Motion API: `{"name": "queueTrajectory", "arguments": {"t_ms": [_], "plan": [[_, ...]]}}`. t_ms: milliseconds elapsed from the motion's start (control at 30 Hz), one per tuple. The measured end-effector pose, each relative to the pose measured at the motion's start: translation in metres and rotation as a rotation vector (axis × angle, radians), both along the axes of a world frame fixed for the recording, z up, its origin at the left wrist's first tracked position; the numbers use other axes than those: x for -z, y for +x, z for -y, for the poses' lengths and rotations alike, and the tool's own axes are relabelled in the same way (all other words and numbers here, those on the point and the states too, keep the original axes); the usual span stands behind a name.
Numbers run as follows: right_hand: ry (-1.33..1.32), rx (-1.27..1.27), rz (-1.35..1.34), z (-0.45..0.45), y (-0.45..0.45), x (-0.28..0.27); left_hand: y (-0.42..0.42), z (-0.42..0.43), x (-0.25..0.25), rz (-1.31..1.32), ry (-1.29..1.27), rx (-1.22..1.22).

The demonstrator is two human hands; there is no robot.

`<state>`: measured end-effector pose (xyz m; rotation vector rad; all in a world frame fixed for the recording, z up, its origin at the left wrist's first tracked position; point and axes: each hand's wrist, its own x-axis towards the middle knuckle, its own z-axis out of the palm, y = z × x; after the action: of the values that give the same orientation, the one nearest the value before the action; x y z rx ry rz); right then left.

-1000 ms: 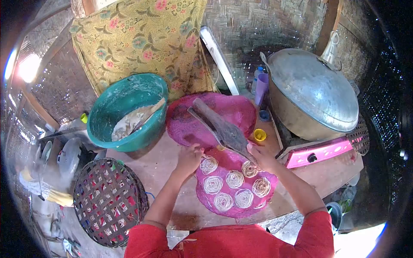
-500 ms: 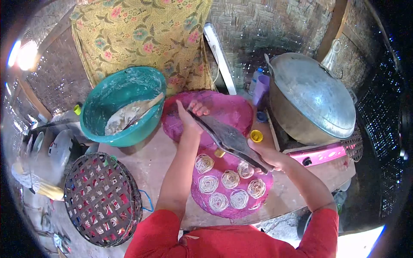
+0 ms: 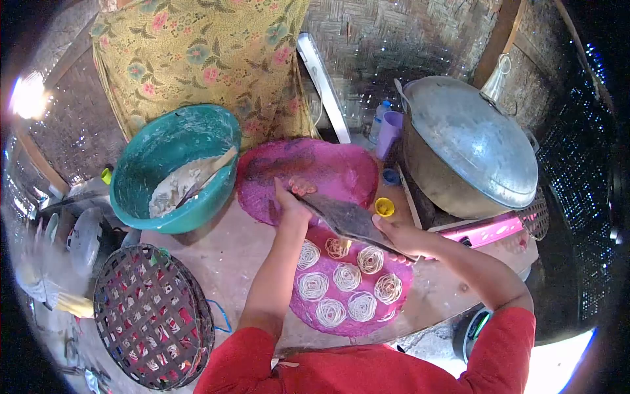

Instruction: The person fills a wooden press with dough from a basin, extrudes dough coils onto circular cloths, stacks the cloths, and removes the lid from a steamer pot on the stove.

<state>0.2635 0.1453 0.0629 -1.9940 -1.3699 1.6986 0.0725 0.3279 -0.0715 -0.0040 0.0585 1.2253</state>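
Observation:
My left hand (image 3: pixel 293 202) and my right hand (image 3: pixel 401 238) are closed around the two ends of a dark, long-handled noodle press (image 3: pixel 344 215). The press slants down toward the right, above a round pink mat (image 3: pixel 348 327). Under its middle shows a small brass-coloured nozzle (image 3: pixel 346 243), beside a loose coil of thin strands (image 3: pixel 335 248). Several pale noodle nests (image 3: pixel 346 276) lie on the same mat, below the press. Another pink mat (image 3: pixel 308 157) lies behind my left hand.
Left stands a green basin (image 3: pixel 125 197) with white dough and a wooden spoon (image 3: pixel 220 164). A woven rack (image 3: pixel 154 315) is nearer. To the right are a big lidded pot (image 3: pixel 472 144), a pink stove front (image 3: pixel 482 231), a purple cup (image 3: pixel 390 134) and a yellow cap (image 3: pixel 384 207).
A coil of strands has appeared on the mat under the press nozzle. The press has lost some of its tilt, with both hands still on it. The whole view has shifted slightly.

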Motion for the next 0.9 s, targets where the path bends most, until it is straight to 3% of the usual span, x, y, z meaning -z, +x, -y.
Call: {"name": "queueTrajectory", "arguments": {"t_ms": [100, 167, 367, 500, 567, 600, 767, 900], "plan": [[0.010, 0.022, 0.154, -0.004, 0.000, 0.007, -0.002, -0.011, -0.020, -0.088, 0.065, -0.042], [0.127, 0.016, 0.169, -0.001, -0.010, 0.012, -0.015, -0.011, -0.032, 0.060, 0.169, 0.052], [0.092, -0.012, 0.123, 0.015, 0.006, 0.019, -0.003, 0.008, -0.010, 0.012, 0.072, 0.063], [0.201, 0.035, 0.265, 0.009, 0.001, 0.010, 0.007, -0.007, -0.026, 0.012, 0.080, 0.026], [0.483, -0.010, 0.368, 0.002, -0.001, 0.036, -0.003, -0.017, -0.034, 0.024, 0.198, 0.074], [0.323, 0.076, 0.334, 0.006, -0.018, 0.014, -0.006, -0.019, -0.035, 0.023, 0.203, 0.077], [0.366, -0.025, 0.261, 0.009, -0.013, 0.048, -0.026, -0.010, -0.019, -0.085, 0.220, 0.069], [0.246, -0.026, 0.211, 0.020, -0.011, 0.051, -0.022, 0.010, -0.005, -0.197, 0.037, 0.003]]}}
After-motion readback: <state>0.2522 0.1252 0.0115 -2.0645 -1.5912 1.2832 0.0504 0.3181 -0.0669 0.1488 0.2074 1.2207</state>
